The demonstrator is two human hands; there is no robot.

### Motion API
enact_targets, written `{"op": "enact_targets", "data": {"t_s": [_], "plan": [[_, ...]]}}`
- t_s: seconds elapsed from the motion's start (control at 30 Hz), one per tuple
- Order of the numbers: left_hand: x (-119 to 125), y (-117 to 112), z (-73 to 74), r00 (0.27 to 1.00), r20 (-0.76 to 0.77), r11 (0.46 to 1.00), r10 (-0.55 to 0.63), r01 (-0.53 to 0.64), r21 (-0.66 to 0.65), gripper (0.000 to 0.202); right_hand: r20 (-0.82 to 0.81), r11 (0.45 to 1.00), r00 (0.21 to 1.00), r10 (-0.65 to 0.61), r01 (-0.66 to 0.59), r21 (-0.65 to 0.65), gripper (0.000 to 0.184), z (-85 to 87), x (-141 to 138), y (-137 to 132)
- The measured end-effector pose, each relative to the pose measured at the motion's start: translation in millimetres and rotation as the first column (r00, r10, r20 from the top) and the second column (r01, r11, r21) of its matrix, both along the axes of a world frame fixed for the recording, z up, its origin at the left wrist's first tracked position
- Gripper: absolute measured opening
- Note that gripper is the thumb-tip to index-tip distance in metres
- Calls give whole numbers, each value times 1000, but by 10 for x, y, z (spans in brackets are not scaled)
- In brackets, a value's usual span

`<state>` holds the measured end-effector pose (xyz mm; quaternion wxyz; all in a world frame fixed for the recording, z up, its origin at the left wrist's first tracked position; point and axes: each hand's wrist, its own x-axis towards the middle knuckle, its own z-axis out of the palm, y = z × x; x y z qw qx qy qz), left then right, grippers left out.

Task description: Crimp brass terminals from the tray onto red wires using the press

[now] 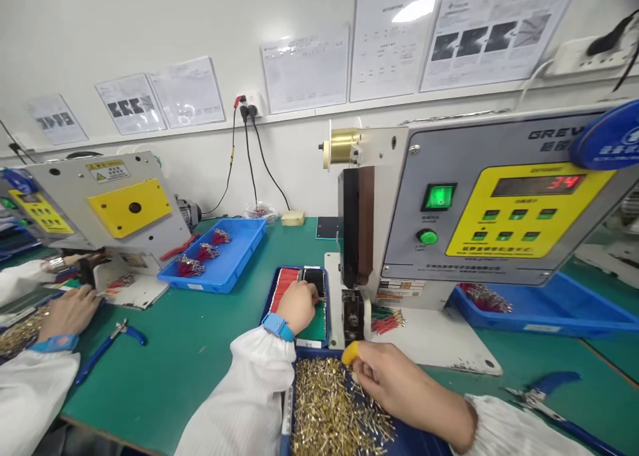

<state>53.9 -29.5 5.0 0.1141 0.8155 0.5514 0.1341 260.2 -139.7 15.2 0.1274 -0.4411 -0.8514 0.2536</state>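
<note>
the left hand curls over the wires in their tray, its hold hidden, while the right hand pinches narrow above the boxed pins, hold unclear, so a dragging sleeve might scatter some.

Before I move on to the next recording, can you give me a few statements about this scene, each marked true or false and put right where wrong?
1. The left hand is at the tray of red, black and green pieces. True.
2. The right hand wears a yellow finger cover. True.
3. The right wrist wears a blue band. False: the blue wristband is on the left wrist.
4. The green rocker switch is lit. True.
5. The rightmost pliers lie inside a blue tray. False: those pliers lie on the green tabletop.
</note>
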Motion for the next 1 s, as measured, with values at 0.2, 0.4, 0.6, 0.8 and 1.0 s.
{"op": "enact_targets", "data": {"t_s": [0.2, 0.4, 0.6, 0.8, 1.0], "plan": [[-18, 12, -33, 999, 45, 1000, 17, -17, 6, 18, 176, 987, 977, 124, -139, 77, 15, 242, -121, 96], [-22, 41, -48, 997, 49, 998, 55, -56, 35, 23, 181, 977, 978, 104, -67, -200, 14, 609, -236, 325], [-1, 75, -72, 994, 33, 987, 107, -110, 119, 28, 13, 805, 1000, 17, -6, -593, 6, 446, -156, 369], [27, 153, -77, 995, -8, 988, 104, -102, 119, 24, -33, 747, 999, 7, -27, -664, 9, 409, -49, 340], [21, 237, -124, 996, -3, 991, 92, -91, 94, 19, -44, 807, 999, 22, -44, -589, 8, 442, -20, 323]]}}
